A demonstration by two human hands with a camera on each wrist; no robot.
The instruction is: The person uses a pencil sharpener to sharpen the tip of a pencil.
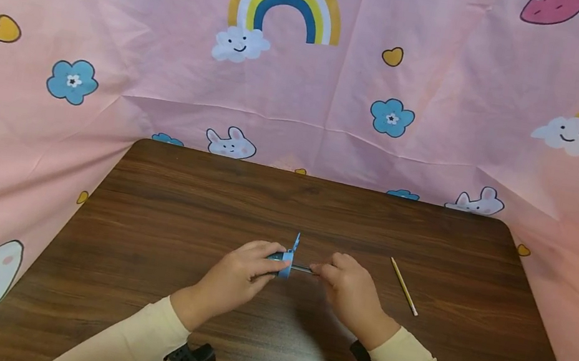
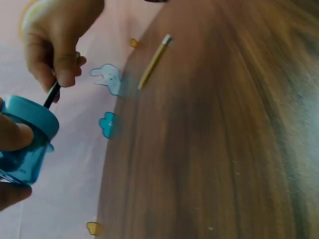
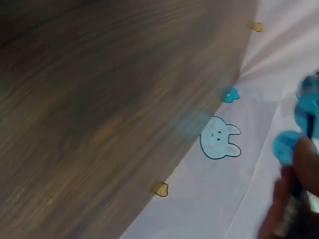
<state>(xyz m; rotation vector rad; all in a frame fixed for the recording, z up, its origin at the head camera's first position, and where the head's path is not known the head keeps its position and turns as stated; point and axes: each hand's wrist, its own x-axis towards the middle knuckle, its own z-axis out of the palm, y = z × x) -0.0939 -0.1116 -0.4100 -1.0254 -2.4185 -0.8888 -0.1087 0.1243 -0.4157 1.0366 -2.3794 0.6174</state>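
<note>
My left hand (image 1: 241, 271) grips a blue, see-through pencil sharpener (image 1: 286, 265), its thumb lying along the side. The sharpener's lid (image 1: 297, 242) stands flipped up, and its mouth faces right. A dark, thin pencil (image 1: 302, 269) runs into that mouth; my right hand (image 1: 355, 289) pinches its other end between thumb and fingers. In the left wrist view the same sharpener (image 2: 32, 117) shows a thick rim, with the dark pencil (image 2: 52, 94) slanting into it. The pencil's inner tip is hidden. The right wrist view is blurred around the right hand (image 3: 304, 169).
A yellow pencil (image 1: 404, 287) with a white end lies on the brown wooden table (image 1: 197, 191), right of my right hand. Pink patterned cloth (image 1: 166, 28) hangs behind the table and along both sides. A black strap piece (image 1: 193, 359) sits at my left wrist.
</note>
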